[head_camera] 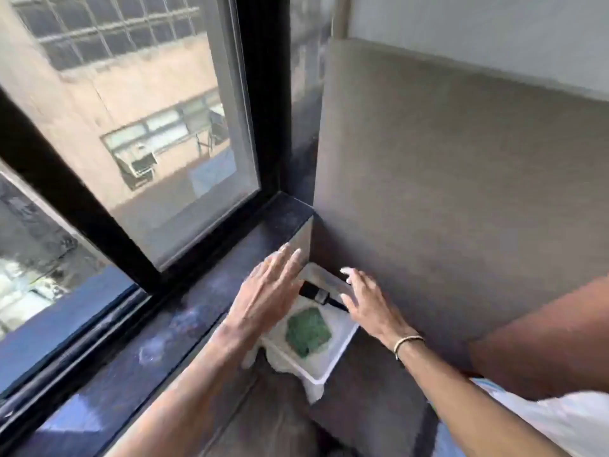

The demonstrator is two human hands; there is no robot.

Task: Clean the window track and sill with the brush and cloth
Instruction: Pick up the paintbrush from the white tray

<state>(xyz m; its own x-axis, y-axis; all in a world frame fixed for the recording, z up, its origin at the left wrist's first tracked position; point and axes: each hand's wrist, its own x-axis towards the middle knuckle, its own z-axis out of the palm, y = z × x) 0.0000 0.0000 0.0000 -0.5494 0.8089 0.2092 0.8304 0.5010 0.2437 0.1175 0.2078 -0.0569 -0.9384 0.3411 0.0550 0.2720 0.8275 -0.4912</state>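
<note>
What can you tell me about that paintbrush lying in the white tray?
The brush has dark bristles, a pale metal-looking band and a slim black handle. It lies flat across the far end of the white tray, bristles pointing toward the window, handle toward the right hand, which hovers open close by. Neither hand grips it.

I have one view only, from the head-worn wide-angle camera. It looks forward and steeply down, tilted, close over the dark window sill [230, 268] and the window frame [263, 94] at left. A grey padded panel [445, 192] fills the right. Both forearms enter from the bottom edge.
</note>
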